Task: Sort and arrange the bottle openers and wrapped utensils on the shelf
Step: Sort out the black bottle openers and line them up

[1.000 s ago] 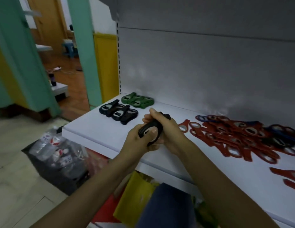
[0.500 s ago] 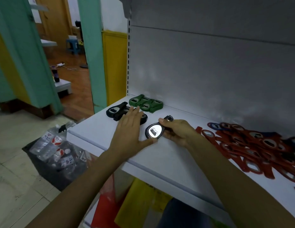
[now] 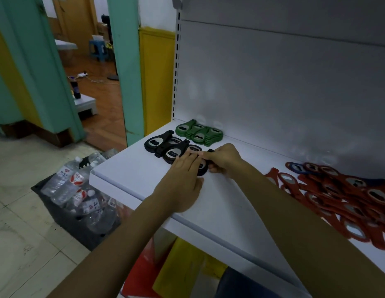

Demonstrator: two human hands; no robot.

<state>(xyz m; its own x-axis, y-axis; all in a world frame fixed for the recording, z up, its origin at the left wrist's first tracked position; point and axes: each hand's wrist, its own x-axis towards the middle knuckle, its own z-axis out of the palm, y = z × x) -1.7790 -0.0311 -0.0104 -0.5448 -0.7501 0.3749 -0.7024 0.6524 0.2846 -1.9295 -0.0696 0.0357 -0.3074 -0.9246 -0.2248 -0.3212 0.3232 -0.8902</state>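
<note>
Black plastic with a metal inset, the teardrop-shaped bottle opener [image 3: 202, 168] now being placed lies on the white metal shelf [image 3: 131, 175]. It sits at the right end of the row of matching black bottle openers [image 3: 165, 147]; whether it touches the nearest one is hidden. The right hand [image 3: 224, 160] has its grip closed round the handle end, fingers curled. The left hand [image 3: 183, 179] lies flat over the head, fingers straight, pressing rather than holding.

The likeliest slip is a push too far leftward. The flat hand could shove the loose row out of line or drive it toward the shelf's open left end. The stack of green plastic bottle openers [image 3: 199, 132] sits just behind the row, so a nudge backward might knock it askew. Because the left palm covers the head, alignment probably has to be judged by feel. The tangled pile of red bottle openers [image 3: 348, 196] lies close beside the right forearm, so a careless sweep on withdrawal could drag some off the front edge.
</note>
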